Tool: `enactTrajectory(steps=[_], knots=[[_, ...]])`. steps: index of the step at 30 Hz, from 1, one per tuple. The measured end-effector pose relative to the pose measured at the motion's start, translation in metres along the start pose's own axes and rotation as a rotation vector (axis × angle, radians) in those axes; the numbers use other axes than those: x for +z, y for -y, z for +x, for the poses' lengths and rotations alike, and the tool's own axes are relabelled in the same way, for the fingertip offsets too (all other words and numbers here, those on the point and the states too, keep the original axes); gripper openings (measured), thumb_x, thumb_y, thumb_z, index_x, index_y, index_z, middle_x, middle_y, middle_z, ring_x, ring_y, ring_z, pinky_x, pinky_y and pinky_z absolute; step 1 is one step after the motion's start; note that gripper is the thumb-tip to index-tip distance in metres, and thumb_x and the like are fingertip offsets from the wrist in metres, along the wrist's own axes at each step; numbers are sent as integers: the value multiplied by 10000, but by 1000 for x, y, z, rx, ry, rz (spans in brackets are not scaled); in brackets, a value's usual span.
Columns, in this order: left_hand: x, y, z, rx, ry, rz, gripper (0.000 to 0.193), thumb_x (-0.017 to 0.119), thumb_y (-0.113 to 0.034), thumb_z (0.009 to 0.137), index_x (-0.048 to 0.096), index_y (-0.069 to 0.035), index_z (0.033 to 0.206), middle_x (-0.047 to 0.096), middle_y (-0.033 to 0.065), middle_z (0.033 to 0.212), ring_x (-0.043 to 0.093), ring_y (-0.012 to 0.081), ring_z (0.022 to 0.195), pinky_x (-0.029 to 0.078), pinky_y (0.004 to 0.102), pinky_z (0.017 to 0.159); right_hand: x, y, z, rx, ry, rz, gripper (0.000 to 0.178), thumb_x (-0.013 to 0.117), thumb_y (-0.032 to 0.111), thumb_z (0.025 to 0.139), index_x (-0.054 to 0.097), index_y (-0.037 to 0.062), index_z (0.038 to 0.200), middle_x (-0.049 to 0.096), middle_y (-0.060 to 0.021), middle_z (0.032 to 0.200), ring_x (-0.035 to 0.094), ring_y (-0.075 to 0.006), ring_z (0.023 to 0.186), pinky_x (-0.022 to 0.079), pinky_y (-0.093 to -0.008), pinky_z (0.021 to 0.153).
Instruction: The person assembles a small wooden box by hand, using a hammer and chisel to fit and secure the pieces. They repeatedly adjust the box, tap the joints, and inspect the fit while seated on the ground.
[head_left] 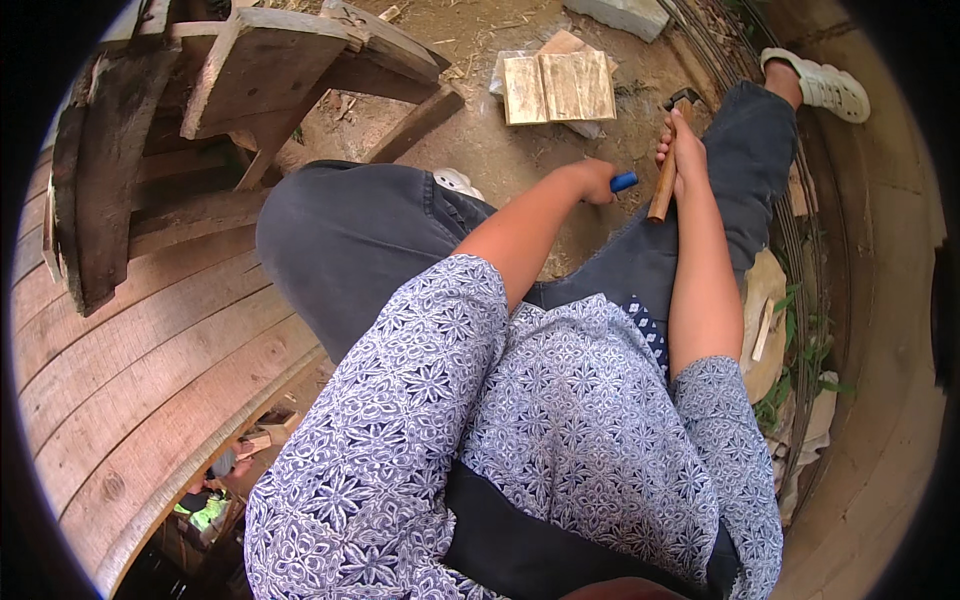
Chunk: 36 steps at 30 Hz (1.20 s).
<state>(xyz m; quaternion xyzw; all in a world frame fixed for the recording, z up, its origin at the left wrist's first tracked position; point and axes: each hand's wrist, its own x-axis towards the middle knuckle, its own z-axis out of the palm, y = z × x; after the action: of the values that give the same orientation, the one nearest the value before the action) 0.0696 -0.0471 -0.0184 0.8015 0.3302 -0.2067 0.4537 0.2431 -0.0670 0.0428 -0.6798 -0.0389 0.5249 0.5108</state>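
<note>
Gripping mid-handle, hammer (668, 160) is held by right hand (686, 150); head-heavy, rigid. Blue-handled tool (622, 182) is clasped by left hand (594, 182).

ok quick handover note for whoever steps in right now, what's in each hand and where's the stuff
Left hand: closed on a blue-handled tool; its working end is hidden behind the hand.
Right hand: gripping a wooden-handled hammer, head up, above the right knee.
Things: split wood blocks lie on the dirt ground ahead of the knees; a worn wooden bench stands at the left.
Done: both tools are in hand.
Left: no strike or cut is visible; what the blue tool bears on cannot be seen.
</note>
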Motion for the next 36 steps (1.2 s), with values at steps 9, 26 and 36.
enactTrajectory(steps=[9, 26, 36], knots=[[27, -25, 12, 37, -198, -152, 319, 686, -281, 853, 701, -38, 1058, 696, 210, 1094, 661, 359, 1053, 522, 457, 910, 2, 1, -1, 17, 70, -131, 401, 647, 450, 953, 606, 74, 1087, 514, 19, 704, 496, -73, 551, 435, -229, 470], [-70, 92, -13, -529, -1234, -500, 850, 734, -617, 780, 536, -32, 1365, 514, 247, 1361, 480, 374, 1299, 344, 473, 1115, 57, 14, -59, -474, 337, -267, 280, 620, 343, 999, 592, 65, 1011, 575, 0, 760, 515, -55, 531, 413, -231, 457], [-63, 94, -5, -258, -1174, -871, 869, 806, -533, 769, 478, -75, 1432, 319, 278, 1479, 321, 402, 1399, 345, 440, 1125, 85, -22, -44, -356, 283, -449, 392, 575, 402, 997, 668, 33, 1094, 581, -18, 686, 545, -118, 641, 447, -301, 610]])
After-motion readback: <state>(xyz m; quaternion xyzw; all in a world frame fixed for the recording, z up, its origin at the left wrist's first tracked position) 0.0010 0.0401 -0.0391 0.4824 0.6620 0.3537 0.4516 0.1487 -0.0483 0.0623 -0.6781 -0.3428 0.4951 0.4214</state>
